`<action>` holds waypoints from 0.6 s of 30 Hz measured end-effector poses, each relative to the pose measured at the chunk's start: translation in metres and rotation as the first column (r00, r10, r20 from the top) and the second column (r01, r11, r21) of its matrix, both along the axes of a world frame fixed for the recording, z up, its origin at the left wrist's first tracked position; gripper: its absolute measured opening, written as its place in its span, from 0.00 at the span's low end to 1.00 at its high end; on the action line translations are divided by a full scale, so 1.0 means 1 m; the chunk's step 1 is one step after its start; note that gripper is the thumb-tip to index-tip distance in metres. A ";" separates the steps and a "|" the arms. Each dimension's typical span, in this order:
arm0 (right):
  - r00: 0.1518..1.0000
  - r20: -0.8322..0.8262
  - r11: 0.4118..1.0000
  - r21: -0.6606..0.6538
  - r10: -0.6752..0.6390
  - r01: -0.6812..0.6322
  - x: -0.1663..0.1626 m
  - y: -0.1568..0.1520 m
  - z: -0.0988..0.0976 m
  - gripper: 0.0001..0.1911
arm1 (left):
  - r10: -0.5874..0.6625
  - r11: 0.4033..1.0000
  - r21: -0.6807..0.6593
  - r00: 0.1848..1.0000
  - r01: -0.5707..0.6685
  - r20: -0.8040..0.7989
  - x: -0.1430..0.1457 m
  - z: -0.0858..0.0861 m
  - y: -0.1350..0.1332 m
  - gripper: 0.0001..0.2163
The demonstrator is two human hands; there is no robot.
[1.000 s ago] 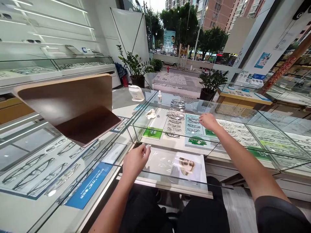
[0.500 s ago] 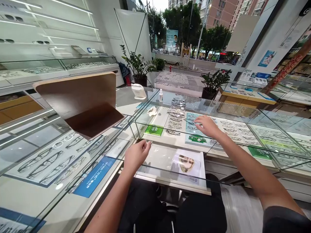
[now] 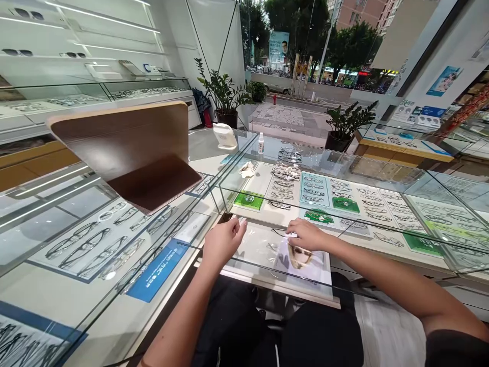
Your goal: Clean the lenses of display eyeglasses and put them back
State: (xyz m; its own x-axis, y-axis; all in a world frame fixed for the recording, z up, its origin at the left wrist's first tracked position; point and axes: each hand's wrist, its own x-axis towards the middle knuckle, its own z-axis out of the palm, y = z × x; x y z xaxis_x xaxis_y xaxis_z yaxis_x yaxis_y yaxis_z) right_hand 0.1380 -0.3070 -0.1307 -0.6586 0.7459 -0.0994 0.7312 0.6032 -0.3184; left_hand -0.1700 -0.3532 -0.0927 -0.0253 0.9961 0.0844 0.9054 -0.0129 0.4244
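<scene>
My right hand [image 3: 307,235] is drawn back over the white pull-out tray [image 3: 252,252] under the glass counter, its fingers pinched on a thin dark eyeglass frame [image 3: 280,233]. Below that hand a printed picture [image 3: 305,265] lies on the tray. At the tray's left edge my left hand [image 3: 223,242] rests with loosely curled, parted fingers and nothing visible in it. Further back, rows of eyeglasses [image 3: 284,186] and a teal display card [image 3: 315,189] lie inside the glass case.
A tilted wooden panel [image 3: 126,148] stands on the left counter above more displayed frames [image 3: 87,244]. A spray bottle [image 3: 261,142], a crumpled cloth [image 3: 246,169] and a white device [image 3: 224,136] sit at the back. Potted plants [image 3: 346,125] stand by the window.
My right hand has pulled back from the teal card in the case to the pull-out tray, now gripping a frame. The left hand stayed put; the view tipped slightly down.
</scene>
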 end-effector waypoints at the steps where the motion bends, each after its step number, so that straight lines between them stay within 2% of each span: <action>1: 0.999 0.038 0.999 0.031 0.012 -0.013 -0.003 0.013 -0.014 0.13 | -0.002 1.000 0.000 1.000 0.002 0.000 0.000 0.000 0.000 0.22; 4: 0.996 0.084 0.996 0.089 0.000 -0.008 -0.010 0.049 -0.046 0.13 | 0.001 1.000 -0.015 1.000 -0.001 -0.003 0.000 0.001 0.001 0.22; 9: 0.994 0.108 0.994 0.106 -0.015 0.004 -0.022 0.094 -0.080 0.15 | 0.012 0.995 -0.098 1.000 -0.013 -0.007 0.000 0.004 0.005 0.22; 14: 0.991 0.127 0.993 0.117 -0.036 0.021 -0.027 0.115 -0.108 0.16 | 0.003 0.983 -0.185 1.000 -0.003 0.000 0.001 0.006 0.009 0.23; 18: 0.989 0.134 0.992 0.120 -0.065 0.049 -0.028 0.119 -0.118 0.17 | 0.005 0.981 -0.196 1.000 -0.001 0.022 0.001 0.006 0.011 0.24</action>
